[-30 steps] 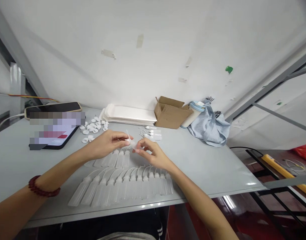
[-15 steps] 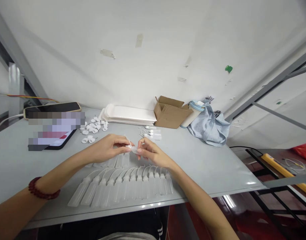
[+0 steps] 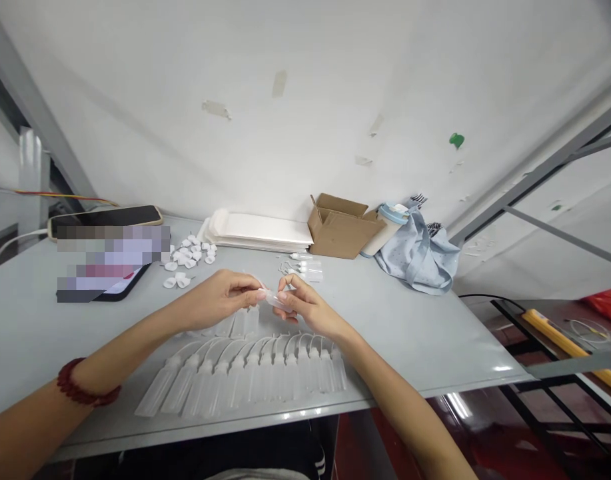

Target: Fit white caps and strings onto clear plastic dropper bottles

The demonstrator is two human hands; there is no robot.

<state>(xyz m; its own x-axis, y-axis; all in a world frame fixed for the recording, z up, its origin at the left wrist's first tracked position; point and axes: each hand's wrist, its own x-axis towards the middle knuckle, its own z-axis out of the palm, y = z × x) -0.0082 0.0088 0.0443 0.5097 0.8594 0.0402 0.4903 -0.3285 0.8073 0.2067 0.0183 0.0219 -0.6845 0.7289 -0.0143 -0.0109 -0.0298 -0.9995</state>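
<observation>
A small translucent plastic bottle (image 3: 278, 300) is held above the table between my two hands. My left hand (image 3: 216, 299) pinches its neck end with thumb and fingertips; the fingers partly cover the cap or nozzle there. Closed around the bottle's body is my right hand (image 3: 312, 308). A thin pale tube shows faintly above the left fingertips. Below lies a row of bottles (image 3: 248, 383) with white tops and thin curved tubes, along the table's front edge. More translucent bottles (image 3: 245, 323) lie behind that row, partly hidden by my left hand.
White caps (image 3: 194, 252) lie loose at back left beside two phones (image 3: 105, 217). A stack of white trays or packets (image 3: 262, 230), a cardboard box (image 3: 342, 233), a cup (image 3: 388, 223) and blue cloth (image 3: 425, 257) stand along the wall. Several small bottles (image 3: 308, 268) lie before the box.
The bottle shows more of its length between my hands. My right hand has shifted slightly right and down, while the left stays almost in place, still pinching the neck end.
</observation>
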